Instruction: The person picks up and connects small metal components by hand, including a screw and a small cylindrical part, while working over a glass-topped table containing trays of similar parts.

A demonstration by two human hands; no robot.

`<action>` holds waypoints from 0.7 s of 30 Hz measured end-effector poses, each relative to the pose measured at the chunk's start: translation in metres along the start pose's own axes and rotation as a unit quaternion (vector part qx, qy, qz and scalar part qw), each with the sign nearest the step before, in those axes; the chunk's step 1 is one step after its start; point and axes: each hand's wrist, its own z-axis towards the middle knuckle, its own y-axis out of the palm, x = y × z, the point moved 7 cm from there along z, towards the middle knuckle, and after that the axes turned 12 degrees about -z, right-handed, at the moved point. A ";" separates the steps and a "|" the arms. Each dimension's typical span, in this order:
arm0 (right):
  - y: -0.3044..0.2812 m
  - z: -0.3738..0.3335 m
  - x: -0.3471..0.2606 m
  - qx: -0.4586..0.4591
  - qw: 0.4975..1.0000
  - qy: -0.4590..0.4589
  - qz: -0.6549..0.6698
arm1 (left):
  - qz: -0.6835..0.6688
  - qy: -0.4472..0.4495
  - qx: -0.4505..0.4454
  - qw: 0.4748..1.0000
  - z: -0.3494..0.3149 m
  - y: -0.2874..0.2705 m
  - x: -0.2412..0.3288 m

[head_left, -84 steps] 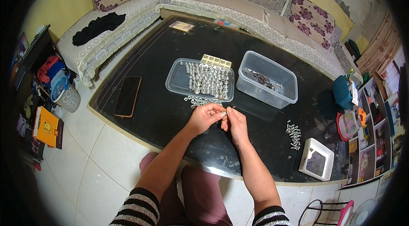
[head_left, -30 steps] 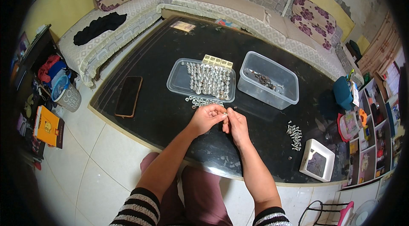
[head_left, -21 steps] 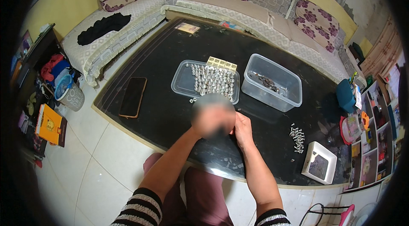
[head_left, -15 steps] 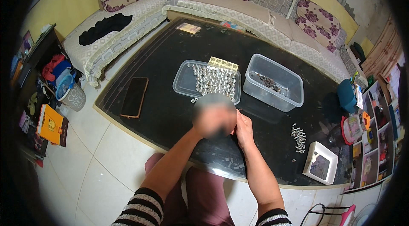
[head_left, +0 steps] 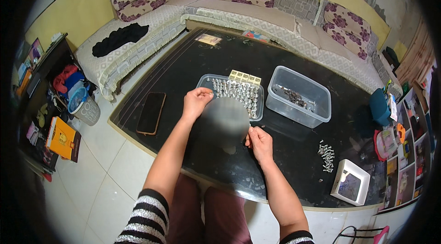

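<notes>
My left hand (head_left: 196,104) is at the left side of a shallow clear plastic tray (head_left: 204,80), its thumb and fingertips pressed together. Anything in that pinch is too small to make out. Rows of small shiny silver metal pieces (head_left: 234,88) cover much of the tray. To the right and nearer to me, my right hand (head_left: 260,144) is closed above the black table, with a tiny pale bit showing at its fingertips that I cannot name. A round blurred patch hides what lies between the hands and the tray's near edge.
A deep clear plastic box (head_left: 298,108) holds dark small parts. Cream blocks (head_left: 245,77) touch the tray's far edge. Silver screw-like pieces (head_left: 326,156) lie in a pile near an open white box (head_left: 351,183). A phone (head_left: 151,113) rests on the black table (head_left: 183,65) at left.
My hands were close together before the tray. The left has moved away left and forward to the tray's side; the right stays closed in nearly the same place. The view has shifted slightly.
</notes>
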 end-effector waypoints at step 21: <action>0.001 0.002 -0.002 0.005 0.999 -0.024 -0.033 | 0.221 0.040 -0.035 0.974 0.020 -0.002 -0.013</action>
